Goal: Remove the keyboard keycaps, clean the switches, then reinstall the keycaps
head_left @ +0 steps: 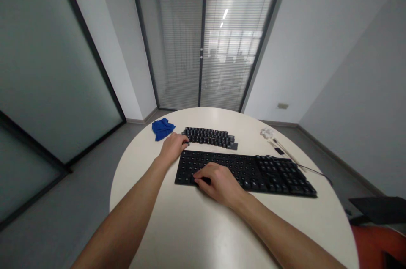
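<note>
A black keyboard (222, 160) lies on the round table, with bare key sockets over its left and middle part and keycaps still on its right end. My right hand (218, 179) rests over its lower left, thumb and fingertips pinched on a dark keycap (192, 179) at the bottom row. Behind the keyboard, loose black keycaps (207, 135) stand in rows. At the left end of those rows, my left hand (173, 147) is closed, with a small black keycap (187, 143) at its fingertips.
A crumpled blue cloth (162, 128) lies at the far left of the round white table (190, 226). To the right are a crumpled whitish item (267, 133), a slim pale stick (287, 150) and the keyboard cable (312, 170). A red chair (377, 243) stands at right.
</note>
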Demonstrator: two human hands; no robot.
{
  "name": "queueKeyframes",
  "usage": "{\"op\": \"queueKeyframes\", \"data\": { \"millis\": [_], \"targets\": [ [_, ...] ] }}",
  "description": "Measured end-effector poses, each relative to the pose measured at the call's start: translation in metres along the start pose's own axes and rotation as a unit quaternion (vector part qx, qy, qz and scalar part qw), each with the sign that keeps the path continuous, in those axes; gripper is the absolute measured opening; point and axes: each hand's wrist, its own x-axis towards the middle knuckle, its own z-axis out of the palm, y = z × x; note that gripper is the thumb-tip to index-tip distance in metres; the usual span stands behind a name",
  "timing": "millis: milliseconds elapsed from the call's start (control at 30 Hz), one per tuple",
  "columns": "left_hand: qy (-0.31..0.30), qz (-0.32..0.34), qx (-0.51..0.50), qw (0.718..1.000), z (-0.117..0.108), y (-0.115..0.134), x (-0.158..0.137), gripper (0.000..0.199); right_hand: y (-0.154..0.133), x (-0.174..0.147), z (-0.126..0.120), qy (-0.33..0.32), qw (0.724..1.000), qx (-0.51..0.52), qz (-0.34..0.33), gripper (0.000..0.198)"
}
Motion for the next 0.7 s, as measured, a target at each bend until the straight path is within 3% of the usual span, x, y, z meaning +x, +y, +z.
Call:
{"op": "queueKeyframes", "data": {
  "millis": [167,400,700],
  "targets": [
    [0.003,0.0,0.005,1.0,-0.003,0.003,-0.001,0.021,-0.003,0.001,-0.001,-0.012,0.999,-0.027,-0.038,0.019],
    [0.012,0.011,-0.021,1.0,-0.011,0.012,-0.004,0.023,-0.009,0.003,-0.002,-0.017,0.997,-0.071,-0.033,0.019],
    [-0.055,0.026,-0.049,0.997,-0.016,0.019,-0.009,0.019,-0.009,0.005,-0.002,-0.022,0.995,-0.095,-0.032,0.02]
  ]
}}
